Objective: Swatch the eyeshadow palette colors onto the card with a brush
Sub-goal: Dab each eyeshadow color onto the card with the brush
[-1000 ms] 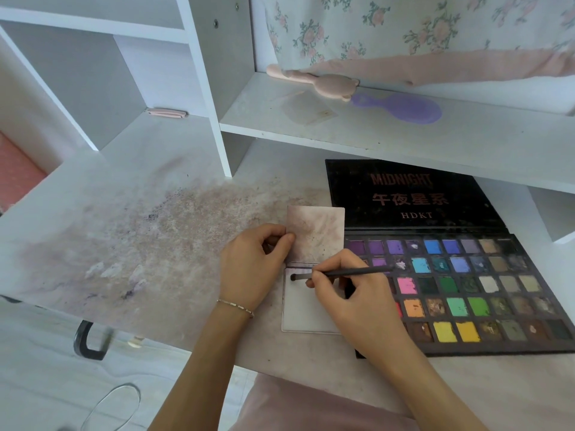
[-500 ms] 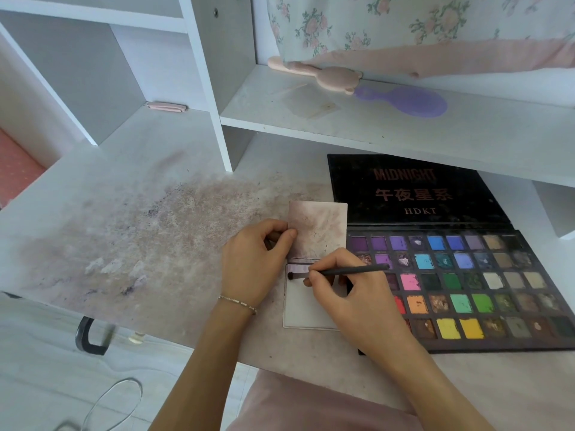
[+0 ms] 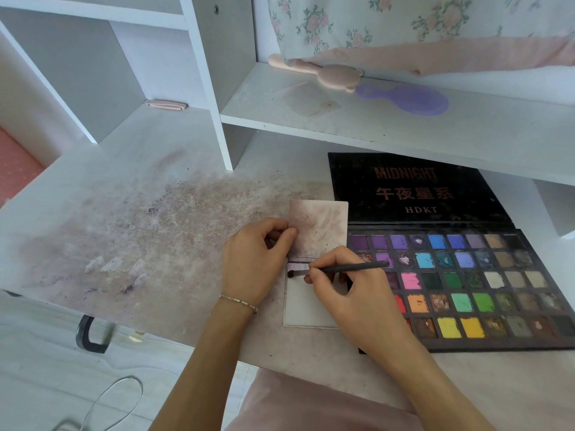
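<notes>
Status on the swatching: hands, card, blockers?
Left hand pinches stained card. Right hand grips brush, tip on white card. Palette open alongside. No blockers.

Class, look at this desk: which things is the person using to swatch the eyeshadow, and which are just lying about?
In use: brush in the right hand; white card; stained card held by the left hand; palette.

Lying about: pink brush, purple brush, pink clip, cable.
</notes>
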A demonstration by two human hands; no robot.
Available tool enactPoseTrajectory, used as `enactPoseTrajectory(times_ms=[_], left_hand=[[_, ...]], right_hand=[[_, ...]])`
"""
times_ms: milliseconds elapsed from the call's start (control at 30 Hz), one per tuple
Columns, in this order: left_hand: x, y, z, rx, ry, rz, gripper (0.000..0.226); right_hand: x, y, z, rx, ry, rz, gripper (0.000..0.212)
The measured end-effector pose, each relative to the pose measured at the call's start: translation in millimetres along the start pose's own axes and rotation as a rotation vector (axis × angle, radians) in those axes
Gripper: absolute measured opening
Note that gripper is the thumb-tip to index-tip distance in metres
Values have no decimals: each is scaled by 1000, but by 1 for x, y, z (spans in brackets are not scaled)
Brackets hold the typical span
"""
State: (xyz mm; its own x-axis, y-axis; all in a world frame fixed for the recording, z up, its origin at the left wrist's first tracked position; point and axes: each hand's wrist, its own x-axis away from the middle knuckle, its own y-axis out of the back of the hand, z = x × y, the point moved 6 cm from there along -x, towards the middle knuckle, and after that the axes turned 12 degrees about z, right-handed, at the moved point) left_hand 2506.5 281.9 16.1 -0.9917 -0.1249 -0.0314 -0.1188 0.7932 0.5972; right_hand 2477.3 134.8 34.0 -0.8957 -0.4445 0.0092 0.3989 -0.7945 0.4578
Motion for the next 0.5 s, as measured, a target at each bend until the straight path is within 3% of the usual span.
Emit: enactPoseTrajectory(times_ms=[500], left_hand=[[0, 0, -1, -9, -11, -8, 8]], right_hand=[[0, 0, -1, 12, -1, 5, 13]])
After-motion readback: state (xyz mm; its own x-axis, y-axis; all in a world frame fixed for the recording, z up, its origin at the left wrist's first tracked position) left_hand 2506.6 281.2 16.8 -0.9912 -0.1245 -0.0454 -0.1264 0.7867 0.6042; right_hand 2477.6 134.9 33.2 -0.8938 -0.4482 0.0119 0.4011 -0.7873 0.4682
